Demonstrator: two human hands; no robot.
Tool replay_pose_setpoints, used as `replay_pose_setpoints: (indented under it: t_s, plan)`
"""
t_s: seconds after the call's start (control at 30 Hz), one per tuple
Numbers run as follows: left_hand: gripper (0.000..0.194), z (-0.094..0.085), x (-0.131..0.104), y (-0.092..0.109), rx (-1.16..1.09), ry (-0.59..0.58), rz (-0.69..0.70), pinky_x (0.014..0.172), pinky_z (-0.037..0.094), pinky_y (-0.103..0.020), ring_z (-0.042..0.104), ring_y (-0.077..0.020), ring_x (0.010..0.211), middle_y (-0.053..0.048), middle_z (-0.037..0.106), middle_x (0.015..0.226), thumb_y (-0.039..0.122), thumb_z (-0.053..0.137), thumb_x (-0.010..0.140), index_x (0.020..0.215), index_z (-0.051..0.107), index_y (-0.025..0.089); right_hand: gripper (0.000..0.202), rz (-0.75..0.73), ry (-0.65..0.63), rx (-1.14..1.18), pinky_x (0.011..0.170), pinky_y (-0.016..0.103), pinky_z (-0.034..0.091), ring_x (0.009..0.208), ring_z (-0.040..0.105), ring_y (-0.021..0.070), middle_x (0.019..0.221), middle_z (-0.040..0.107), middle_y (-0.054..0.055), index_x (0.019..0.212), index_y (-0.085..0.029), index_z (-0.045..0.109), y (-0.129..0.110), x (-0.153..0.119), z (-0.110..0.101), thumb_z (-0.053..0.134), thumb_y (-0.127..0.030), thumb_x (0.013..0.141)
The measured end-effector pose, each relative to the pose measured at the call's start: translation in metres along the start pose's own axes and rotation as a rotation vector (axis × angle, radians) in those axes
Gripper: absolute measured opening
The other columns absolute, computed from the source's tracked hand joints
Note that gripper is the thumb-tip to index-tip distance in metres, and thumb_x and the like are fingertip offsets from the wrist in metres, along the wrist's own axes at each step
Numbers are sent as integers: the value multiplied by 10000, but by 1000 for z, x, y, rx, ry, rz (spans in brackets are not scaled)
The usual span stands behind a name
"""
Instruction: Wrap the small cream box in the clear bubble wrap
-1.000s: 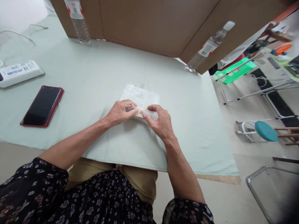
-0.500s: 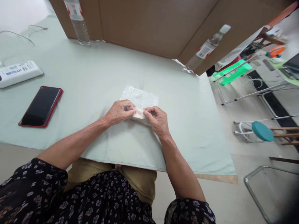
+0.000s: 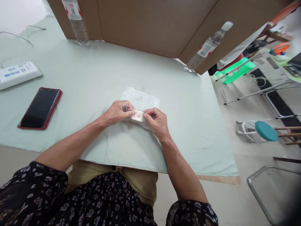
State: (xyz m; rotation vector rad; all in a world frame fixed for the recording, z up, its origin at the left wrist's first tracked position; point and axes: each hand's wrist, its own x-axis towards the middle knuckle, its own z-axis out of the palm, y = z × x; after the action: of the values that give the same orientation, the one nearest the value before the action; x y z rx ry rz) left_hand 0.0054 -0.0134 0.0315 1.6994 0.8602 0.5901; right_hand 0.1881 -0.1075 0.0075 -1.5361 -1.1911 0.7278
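Both hands meet at the middle of the table, over a sheet of bubble wrap lying flat on the pale green cloth. Left hand and right hand pinch a small flat item between them, fingers closed on its two ends; it sits on the near edge of the bubble wrap. Item looks pinkish with a red mark, too small to tell what it is. Red-cased phone lies face up well to the left, white power strip beyond it. Two water bottles: one upright at the far left by the cardboard box, one at the far right corner.
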Motion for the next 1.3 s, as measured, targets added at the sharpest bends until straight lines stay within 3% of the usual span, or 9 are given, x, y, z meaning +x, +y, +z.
replay_pose_setpoints:
  t_s: [0.1, 0.27, 0.43, 0.53, 0.67, 0.8, 1.0, 1.1, 1.3]
  plan:
    - [118, 0, 0, -1, -9, -5, -1, 618, 419, -219, 581, -118, 709, -37, 706, 865, 256, 667, 689, 660, 620, 152, 110, -58, 28, -128, 771, 335, 516, 801, 672, 182, 857, 739, 32, 786, -212, 637, -3, -1, -3, 638, -314, 828]
    - [136, 2, 2, -4, -15, -8, 15, 616, 417, -222, 573, -116, 706, -38, 697, 860, 271, 663, 690, 650, 606, 153, 91, -546, 277, -556, 952, 429, 427, 988, 682, 231, 995, 757, 62, 927, -228, 653, -18, -12, -2, 563, -227, 921]
    - [145, 2, 3, -5, 6, 0, 47, 632, 427, -226, 576, -118, 713, -30, 678, 834, 273, 653, 698, 645, 582, 158, 96, -768, 75, -776, 918, 394, 372, 875, 662, 190, 948, 767, 24, 891, -217, 661, -19, -17, 8, 578, -189, 931]
    - [174, -8, 4, -2, 44, -45, 8, 600, 412, -226, 550, -114, 671, -14, 642, 774, 322, 667, 707, 699, 598, 163, 119, -757, 7, -841, 922, 382, 351, 882, 638, 185, 963, 766, 22, 896, -205, 665, -14, -15, 12, 558, -199, 946]
    - [308, -30, 6, -1, 171, -143, -59, 557, 374, -224, 498, -112, 606, 40, 556, 686, 340, 705, 690, 948, 629, 190, 124, -728, -28, -912, 916, 379, 333, 909, 598, 198, 1002, 743, 32, 1018, -203, 669, -13, -16, 12, 568, -246, 959]
    - [373, -45, 9, -3, 286, -155, -131, 527, 353, -232, 478, -116, 577, 43, 535, 678, 339, 681, 700, 1039, 626, 194, 196, -694, -71, -1000, 895, 386, 314, 948, 544, 216, 1049, 698, 49, 1139, -230, 648, -17, -17, 14, 539, -267, 980]
    - [317, -55, 12, 2, 513, 10, -306, 531, 422, -269, 580, -158, 546, -16, 659, 641, 450, 728, 698, 868, 662, 190, 217, -667, -83, -1052, 892, 405, 302, 941, 505, 227, 1045, 665, 55, 1168, -249, 637, -16, -17, 20, 515, -299, 995]
    - [361, -56, 12, 4, 494, 31, -402, 457, 425, -292, 586, -184, 451, -51, 659, 551, 542, 731, 702, 729, 663, 188, 215, -678, -73, -1073, 878, 408, 304, 928, 503, 230, 1040, 662, 55, 1165, -253, 636, -16, -16, 21, 539, -306, 981]
    - [370, -48, 14, -8, 319, -53, -309, 370, 376, -256, 556, -166, 377, -52, 604, 445, 473, 753, 693, 523, 580, 194, 201, -683, -56, -1108, 880, 429, 301, 926, 494, 243, 1026, 653, 69, 1136, -250, 641, -18, -15, 24, 537, -315, 977]
